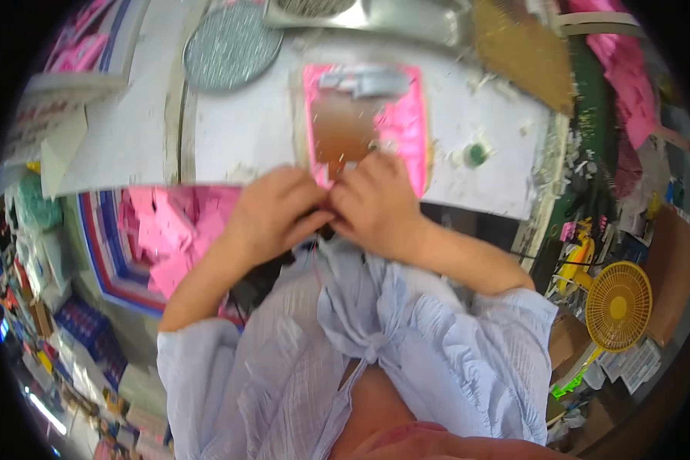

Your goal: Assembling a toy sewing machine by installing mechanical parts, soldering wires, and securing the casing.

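My left hand (274, 212) and my right hand (379, 205) meet at the near edge of the white work table (238, 138). Both have curled fingers with the tips drawn together, and whatever they pinch is hidden or too small to name. Just beyond them lies a pink rectangular tray or block (406, 126) with a blurred brown plate (343, 130) on it. Along its far end rest several pale grey strips (368, 81). Small pale bits lie close to my right fingertips.
A round grey dish (232, 47) of fine metal pieces stands far left, beside a metal pan (418, 21). Brown cardboard (525, 57) lies far right, near a small green cap (476, 156). Below left, a striped bin (103, 245) holds pink pieces. A yellow fan (619, 304) stands right.
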Motion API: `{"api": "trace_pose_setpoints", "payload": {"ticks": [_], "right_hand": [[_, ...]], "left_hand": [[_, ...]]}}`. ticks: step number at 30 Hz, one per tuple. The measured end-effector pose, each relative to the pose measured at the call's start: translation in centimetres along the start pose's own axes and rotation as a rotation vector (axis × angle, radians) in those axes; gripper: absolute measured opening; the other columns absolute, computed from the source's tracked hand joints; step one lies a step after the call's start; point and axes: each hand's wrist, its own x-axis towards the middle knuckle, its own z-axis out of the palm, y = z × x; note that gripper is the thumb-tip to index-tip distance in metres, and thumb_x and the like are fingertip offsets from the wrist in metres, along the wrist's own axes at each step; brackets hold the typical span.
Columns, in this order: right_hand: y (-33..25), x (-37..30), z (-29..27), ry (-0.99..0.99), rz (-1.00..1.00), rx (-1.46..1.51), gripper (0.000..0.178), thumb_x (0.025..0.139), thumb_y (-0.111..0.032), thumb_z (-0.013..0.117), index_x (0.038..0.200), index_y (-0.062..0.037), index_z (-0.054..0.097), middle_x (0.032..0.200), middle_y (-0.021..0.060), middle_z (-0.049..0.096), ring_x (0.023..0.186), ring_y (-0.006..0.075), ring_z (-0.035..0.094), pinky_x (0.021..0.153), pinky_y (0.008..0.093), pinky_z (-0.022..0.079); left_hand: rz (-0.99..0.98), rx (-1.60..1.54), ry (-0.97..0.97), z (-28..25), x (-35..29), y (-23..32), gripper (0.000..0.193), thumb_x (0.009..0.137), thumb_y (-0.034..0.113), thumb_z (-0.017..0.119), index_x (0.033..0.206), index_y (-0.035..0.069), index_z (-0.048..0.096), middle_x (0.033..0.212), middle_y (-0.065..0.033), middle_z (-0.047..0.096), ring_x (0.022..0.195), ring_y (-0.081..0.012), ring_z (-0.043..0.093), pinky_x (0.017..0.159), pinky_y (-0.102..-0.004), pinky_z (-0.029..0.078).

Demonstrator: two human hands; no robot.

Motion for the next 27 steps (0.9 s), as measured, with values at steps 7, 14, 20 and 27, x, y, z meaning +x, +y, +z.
{"api": "trace_pose_setpoints", "payload": {"ticks": [7, 14, 20, 27], "right_hand": [[11.0, 0.6, -12.7, -0.043, 0.348, 0.295, 0.022, 0.079, -0.013, 0.081, 0.1, -0.0061, 0.078, 0.085, 0.0068, 0.074, 0.079, 0.0205, 0.067, 0.079, 0.0358, 0.049], [33.4, 16.3, -22.8, 0.451, 0.204, 0.037, 0.02, 0.094, -0.015, 0.07, 0.108, -0.001, 0.074, 0.09, 0.0067, 0.073, 0.087, 0.0176, 0.067, 0.077, 0.0307, 0.053], [38.6, 32.8, -21.0, 0.597, -0.154, -0.742, 0.024, 0.088, -0.015, 0.068, 0.11, -0.0084, 0.072, 0.102, 0.0149, 0.069, 0.096, 0.0345, 0.065, 0.083, 0.0428, 0.054], [41.8, 35.2, -21.0, 0.62, 0.063, -0.663, 0.012, 0.088, -0.012, 0.068, 0.099, -0.0067, 0.071, 0.112, 0.0156, 0.067, 0.104, 0.0349, 0.064, 0.089, 0.044, 0.052]], "left_hand": [[0.294, -0.005, 0.039, 0.8, 1.1, -2.4, 0.025, 0.082, 0.016, 0.081, 0.101, 0.01, 0.067, 0.077, -0.0072, 0.056, 0.067, -0.0286, 0.06, 0.054, -0.0425, 0.045], [0.276, -0.101, -0.099, -1.2, 2.5, -3.8, 0.017, 0.085, 0.013, 0.077, 0.1, 0.01, 0.07, 0.076, -0.0066, 0.055, 0.067, -0.0271, 0.059, 0.055, -0.0407, 0.047], [0.205, -0.127, -0.103, -1.4, 2.1, -2.9, 0.019, 0.083, 0.011, 0.078, 0.101, 0.009, 0.071, 0.08, -0.0063, 0.057, 0.07, -0.026, 0.06, 0.058, -0.0389, 0.049], [0.155, -0.174, -0.124, -1.0, 1.8, -3.4, 0.019, 0.085, 0.011, 0.076, 0.103, 0.008, 0.07, 0.081, -0.0079, 0.056, 0.072, -0.0276, 0.06, 0.059, -0.0393, 0.049]]}}
